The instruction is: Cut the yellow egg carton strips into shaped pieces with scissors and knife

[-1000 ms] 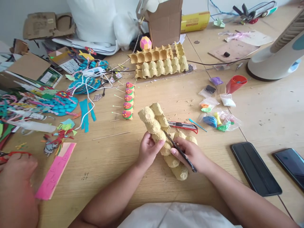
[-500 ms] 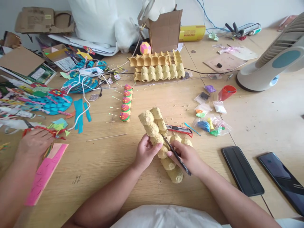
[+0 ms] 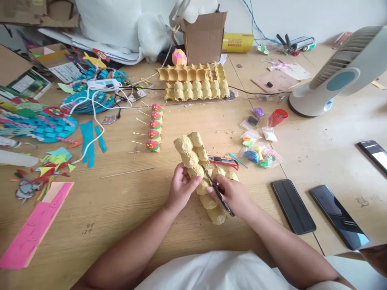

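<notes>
My left hand (image 3: 182, 186) is closed on a piece of yellow pulp egg carton (image 3: 190, 158), its cups facing up, held slanting over the table. My right hand (image 3: 232, 195) grips a slim black craft knife (image 3: 224, 202), the dark blade against the carton between the rows of cups. More carton cups (image 3: 231, 175) lie just behind my right fingers, partly hidden. Past the carton rests a red utility knife (image 3: 224, 161), beside a thin blue stick (image 3: 238, 160).
Five-cup painted caterpillar-like strip (image 3: 154, 135) stands ahead left. Egg cartons (image 3: 201, 90) lie at the back. Bags of coloured clay (image 3: 251, 156), a red cup (image 3: 278, 117), phones (image 3: 293, 206) and a white fan (image 3: 320, 86) are right. Pink paper (image 3: 36, 225) and scraps lie left.
The view has turned a little to the right. Another person's hand at the left has gone from view. My hands keep nearly the same hold on carton and knife.
</notes>
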`<state>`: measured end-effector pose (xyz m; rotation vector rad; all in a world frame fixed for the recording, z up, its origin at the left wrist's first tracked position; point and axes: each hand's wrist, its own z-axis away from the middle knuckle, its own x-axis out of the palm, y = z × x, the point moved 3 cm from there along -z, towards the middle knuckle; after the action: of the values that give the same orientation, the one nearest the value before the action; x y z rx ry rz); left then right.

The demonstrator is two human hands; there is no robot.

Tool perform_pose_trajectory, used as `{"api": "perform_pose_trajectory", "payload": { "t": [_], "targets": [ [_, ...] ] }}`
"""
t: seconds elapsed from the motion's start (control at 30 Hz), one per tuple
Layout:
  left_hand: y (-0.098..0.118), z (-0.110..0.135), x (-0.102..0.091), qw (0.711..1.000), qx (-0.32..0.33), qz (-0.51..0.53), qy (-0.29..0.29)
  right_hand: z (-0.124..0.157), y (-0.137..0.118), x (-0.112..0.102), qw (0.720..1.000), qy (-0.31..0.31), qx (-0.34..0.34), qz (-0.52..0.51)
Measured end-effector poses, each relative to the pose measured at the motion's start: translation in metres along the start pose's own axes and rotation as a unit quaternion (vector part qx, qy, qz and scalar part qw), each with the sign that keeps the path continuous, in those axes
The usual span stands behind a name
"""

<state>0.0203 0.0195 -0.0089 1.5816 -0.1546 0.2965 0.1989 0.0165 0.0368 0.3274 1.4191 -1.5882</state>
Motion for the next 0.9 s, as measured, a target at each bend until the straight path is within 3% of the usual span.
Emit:
{"api": "perform_pose_trajectory", "payload": {
  "t": [0.27,0.53,0.9],
  "targets": [
    [-0.004,-0.006,-0.003,0.998,-0.019,0.055,0.003,-0.001,-0.005,-0.001,1.000,-0.006,0.018,0.020],
    [-0.001,-0.006,0.000,0.993,-0.031,0.109,-0.025,0.006,-0.012,-0.002,0.999,-0.004,0.014,-0.039],
    [0.005,0.003,0.002,0.995,0.036,0.083,-0.043,0.015,-0.030,-0.017,0.996,-0.044,0.038,-0.062]
  ]
}}
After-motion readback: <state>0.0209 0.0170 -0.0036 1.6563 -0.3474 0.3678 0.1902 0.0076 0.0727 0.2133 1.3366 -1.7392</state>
